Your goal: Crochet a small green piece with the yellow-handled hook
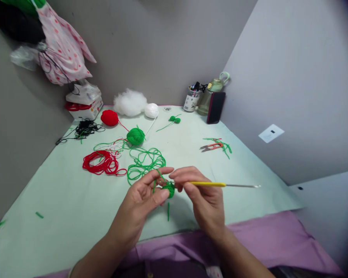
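My left hand (146,195) pinches a small round piece of green crochet (169,190) between thumb and fingers. Green yarn runs up over its raised index finger and down to a loose tangle of green yarn (146,162) on the table. In my right hand (204,197) is a crochet hook (208,184) with a yellow handle, held like a pen. Its far metal end points right, while the working end meets the green piece; the fingers partly hide that tip. A short green yarn tail (168,211) shows just below the piece.
Behind my hands lie a red yarn coil (101,163), a green yarn ball (135,136), a red yarn ball (109,117), a white ball (151,111) and fluffy stuffing (130,102). Orange thread snips (211,147) rest at right. A phone (216,107) leans against a bottle (204,102).
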`<state>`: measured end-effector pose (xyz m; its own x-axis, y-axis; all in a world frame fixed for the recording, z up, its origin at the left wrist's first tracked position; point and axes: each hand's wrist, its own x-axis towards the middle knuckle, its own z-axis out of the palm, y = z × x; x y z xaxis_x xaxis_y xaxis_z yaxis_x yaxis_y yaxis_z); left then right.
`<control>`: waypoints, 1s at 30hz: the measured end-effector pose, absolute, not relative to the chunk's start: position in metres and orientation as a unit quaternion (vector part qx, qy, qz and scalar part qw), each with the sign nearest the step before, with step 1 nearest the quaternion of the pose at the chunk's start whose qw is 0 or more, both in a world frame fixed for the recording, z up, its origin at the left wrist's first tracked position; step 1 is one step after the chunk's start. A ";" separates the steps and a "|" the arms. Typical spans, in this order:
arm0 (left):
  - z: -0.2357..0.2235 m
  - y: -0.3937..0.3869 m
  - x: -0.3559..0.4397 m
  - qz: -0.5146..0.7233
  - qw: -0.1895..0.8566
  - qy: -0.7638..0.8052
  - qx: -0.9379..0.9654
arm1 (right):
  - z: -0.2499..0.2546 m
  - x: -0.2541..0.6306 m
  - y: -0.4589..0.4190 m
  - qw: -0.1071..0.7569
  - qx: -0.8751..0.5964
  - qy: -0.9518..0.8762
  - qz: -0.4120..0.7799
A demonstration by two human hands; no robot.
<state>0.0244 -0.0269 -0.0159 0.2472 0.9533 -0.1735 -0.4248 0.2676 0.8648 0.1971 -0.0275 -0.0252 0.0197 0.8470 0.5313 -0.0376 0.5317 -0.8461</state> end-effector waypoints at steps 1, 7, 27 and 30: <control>-0.017 -0.027 0.026 0.487 0.698 0.373 0.369 | -0.026 0.196 -0.027 0.625 -0.336 -0.618 0.339; -0.017 -0.027 0.032 0.507 0.705 0.372 0.328 | -0.036 0.198 -0.035 0.562 -0.355 -0.742 0.092; -0.017 -0.026 0.020 0.483 0.646 0.411 0.425 | -0.028 0.205 -0.022 0.622 -0.347 -0.534 0.456; -0.016 -0.027 0.019 0.475 0.620 0.431 0.452 | -0.023 0.205 -0.027 0.609 -0.359 -0.578 0.406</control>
